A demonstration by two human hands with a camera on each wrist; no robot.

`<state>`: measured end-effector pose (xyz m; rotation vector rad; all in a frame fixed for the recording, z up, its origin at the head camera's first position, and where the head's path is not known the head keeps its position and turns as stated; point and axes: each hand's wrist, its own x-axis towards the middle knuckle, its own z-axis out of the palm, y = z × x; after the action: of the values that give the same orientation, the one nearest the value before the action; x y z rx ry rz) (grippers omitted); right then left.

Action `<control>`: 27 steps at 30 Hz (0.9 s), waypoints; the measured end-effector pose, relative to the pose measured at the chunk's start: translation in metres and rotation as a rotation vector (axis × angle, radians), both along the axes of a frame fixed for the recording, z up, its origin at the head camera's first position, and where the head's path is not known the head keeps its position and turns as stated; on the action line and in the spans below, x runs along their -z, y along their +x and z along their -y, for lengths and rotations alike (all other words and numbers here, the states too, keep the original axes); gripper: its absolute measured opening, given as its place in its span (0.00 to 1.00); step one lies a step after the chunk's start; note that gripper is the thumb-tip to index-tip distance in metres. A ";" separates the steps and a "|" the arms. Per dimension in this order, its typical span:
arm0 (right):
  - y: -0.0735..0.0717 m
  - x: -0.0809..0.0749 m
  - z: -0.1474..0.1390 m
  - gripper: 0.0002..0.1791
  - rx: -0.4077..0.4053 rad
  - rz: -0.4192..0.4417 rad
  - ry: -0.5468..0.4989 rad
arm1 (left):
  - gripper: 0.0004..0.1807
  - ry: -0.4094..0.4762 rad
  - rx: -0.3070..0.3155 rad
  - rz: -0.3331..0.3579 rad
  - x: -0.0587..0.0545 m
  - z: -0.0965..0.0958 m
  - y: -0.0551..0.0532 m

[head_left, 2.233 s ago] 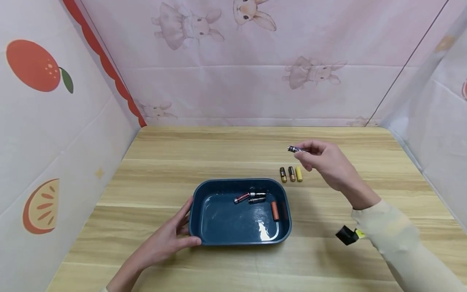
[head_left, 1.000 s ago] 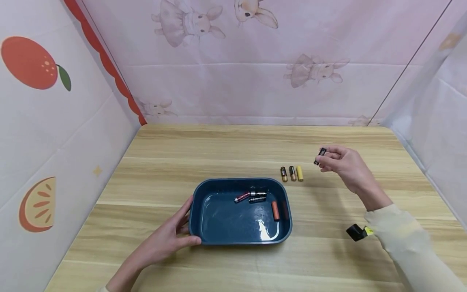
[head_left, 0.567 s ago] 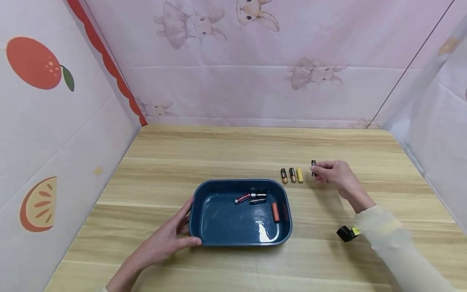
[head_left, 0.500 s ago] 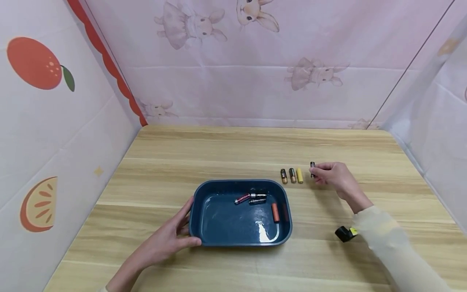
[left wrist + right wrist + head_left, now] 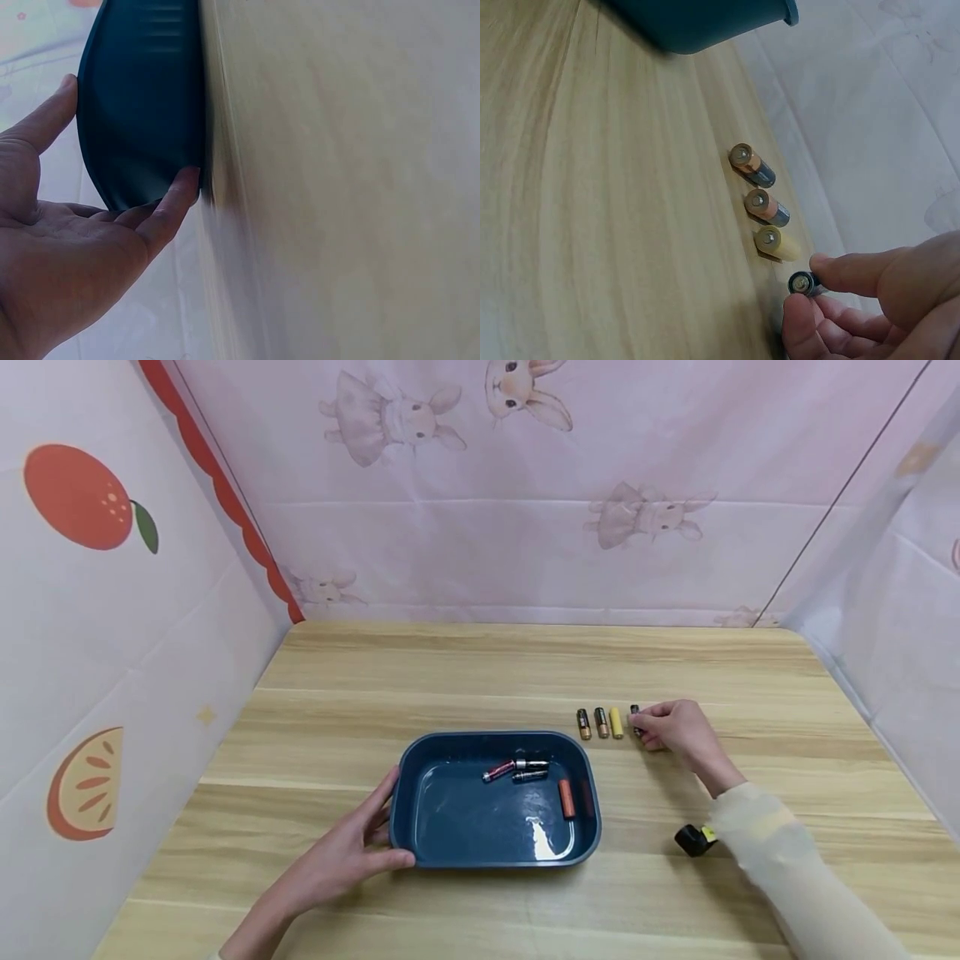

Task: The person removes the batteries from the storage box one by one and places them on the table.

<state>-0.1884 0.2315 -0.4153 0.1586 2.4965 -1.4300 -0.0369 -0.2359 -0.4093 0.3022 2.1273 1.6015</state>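
In the head view, my left hand [image 5: 341, 862] is gripping the left end of the blue tray [image 5: 472, 831], the thumb resting at the near corner. My right hand [image 5: 684, 732] is pinching a dark battery [image 5: 634, 709] just right of the yellow battery [image 5: 617, 723], which is lying on the tabletop [image 5: 375, 668] in a row with two black-and-gold batteries [image 5: 583, 724]. Inside the tray, a red battery [image 5: 498, 770] and two black ones [image 5: 530, 775] are lying close together, and an orange battery [image 5: 566, 799] is lying near the right wall.

In the left wrist view, my thumb is touching one edge of the tray while my fingers are reaching round its end.

In the right wrist view, the dark battery is pointing one end at the camera between my thumb and finger; I am not able to tell whether it is touching the tabletop.
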 end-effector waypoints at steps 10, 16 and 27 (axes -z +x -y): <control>0.002 0.007 0.007 0.17 0.006 -0.082 0.221 | 0.60 -0.018 -0.002 -0.016 0.001 -0.001 0.000; 0.001 0.008 0.009 0.18 -0.005 -0.112 0.293 | 0.60 -0.014 -0.005 -0.017 0.001 -0.001 0.000; 0.003 0.008 0.010 0.20 0.010 -0.111 0.302 | 0.60 -0.031 -0.012 -0.002 0.000 -0.001 0.000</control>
<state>-0.1854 0.2215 -0.4232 0.1519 2.7948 -1.0834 -0.0369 -0.2346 -0.4097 0.2816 2.1569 1.5738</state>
